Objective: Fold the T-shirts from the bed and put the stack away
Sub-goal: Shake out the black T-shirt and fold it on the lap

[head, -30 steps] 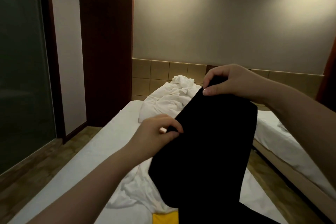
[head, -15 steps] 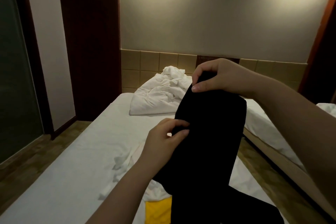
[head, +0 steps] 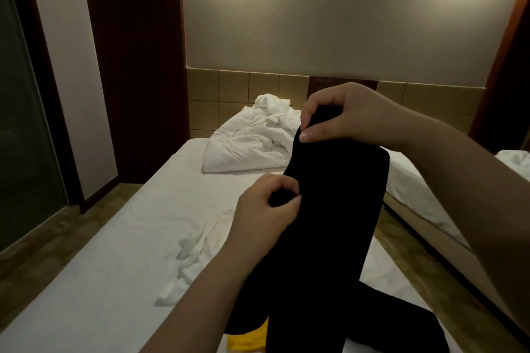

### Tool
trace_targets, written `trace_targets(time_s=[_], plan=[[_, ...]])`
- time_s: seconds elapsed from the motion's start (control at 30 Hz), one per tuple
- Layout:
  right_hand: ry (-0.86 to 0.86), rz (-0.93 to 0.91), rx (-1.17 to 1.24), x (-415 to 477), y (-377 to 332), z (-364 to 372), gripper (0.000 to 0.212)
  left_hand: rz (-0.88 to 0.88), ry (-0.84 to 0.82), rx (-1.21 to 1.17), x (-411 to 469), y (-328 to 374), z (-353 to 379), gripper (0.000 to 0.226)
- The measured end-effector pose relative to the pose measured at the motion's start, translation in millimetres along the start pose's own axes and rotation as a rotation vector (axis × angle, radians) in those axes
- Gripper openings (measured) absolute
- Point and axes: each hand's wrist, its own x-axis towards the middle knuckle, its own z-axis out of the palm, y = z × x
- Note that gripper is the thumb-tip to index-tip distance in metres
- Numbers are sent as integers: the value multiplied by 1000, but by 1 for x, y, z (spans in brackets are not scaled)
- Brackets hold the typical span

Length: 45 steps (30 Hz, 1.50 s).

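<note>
**Op:** Entry, reading left to right. What is on the bed [head: 114, 252]?

**Obs:** A crumpled white T-shirt [head: 195, 255] lies on the sheet just left of your forearm, not folded. Bunched white bedding [head: 246, 146] sits at the head end. At the near edge a yellow garment [head: 249, 341] peeks out, partly under black cloth.

**Op:** Hands?

**Obs:** Your left hand [head: 263, 209] pinches the left edge of the black T-shirt [head: 329, 223], thumb and fingertips closed on a small tuck of cloth. Your right hand [head: 344, 117], higher and farther out, pinches the shirt's top corner. The shirt hangs in the air between them as a long narrow band. Its lower end trails onto the bed near you.

**Op:** Step in hand?

**Obs:** Judged: you are setting a lengthwise fold on the black shirt. It looks early in the task, with no finished stack in view.

**Op:** Risks from here?

**Obs:** Three.
- Both grips are small pinches on an edge. If either slips, the layers could fall open and you would lose the fold.
- The cloth is black and the light is dim, so its edges hardly show. You may lay it down skewed without noticing.
- The trailing end lies over the yellow garment. Lifting or swinging the shirt could drag the yellow garment along, perhaps off the bed's right side toward the floor gap [head: 401, 241] beside the neighbouring bed [head: 415, 180].
</note>
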Motion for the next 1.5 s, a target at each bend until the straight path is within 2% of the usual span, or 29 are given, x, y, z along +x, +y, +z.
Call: trace_targets(time_s=[0.1,0.2,0.27,0.4,0.5,0.57,0.67,0.77,0.9,0.93,1.0,1.03,1.13,1.23,1.4,1.5], plan=[[43,5,-37,-3,5,2,12,12,-91,59,-3,-3,3,20],[57,6,-66,-5,7,6,13,-20,-212,51,-6,-7,9,10],[58,8,-75,-6,8,8,13,-32,-250,39,-8,-11,12,15],[67,14,-105,-8,9,8,14,28,-209,151,-9,-17,14,51],[85,10,-102,-11,9,5,13,87,-155,282,-9,-15,12,50],[95,13,-108,-14,11,3,12,28,-135,254,-6,-12,4,48],[92,42,-118,-17,17,1,12,-138,-191,49,1,-7,-15,28],[89,53,-126,-19,21,3,11,-219,-314,56,-4,-5,-21,40],[103,33,-128,-20,18,6,12,-178,-398,73,-23,-17,-4,51],[97,31,-133,-19,17,7,12,-181,-400,53,-27,-21,-2,48],[90,36,-146,-20,17,7,11,-199,-392,-35,-32,-25,0,22],[97,42,-150,-21,18,6,11,-208,-385,-63,-34,-25,0,17],[132,60,-158,-24,24,3,11,-209,-281,-58,-36,-26,-4,47],[148,89,-171,-27,32,2,13,-238,-229,-50,-33,-22,-12,65],[201,108,-173,-30,41,4,13,-310,-205,-124,-32,-15,-28,63],[213,115,-177,-30,41,2,13,-359,-192,-192,-33,-12,-34,40]])
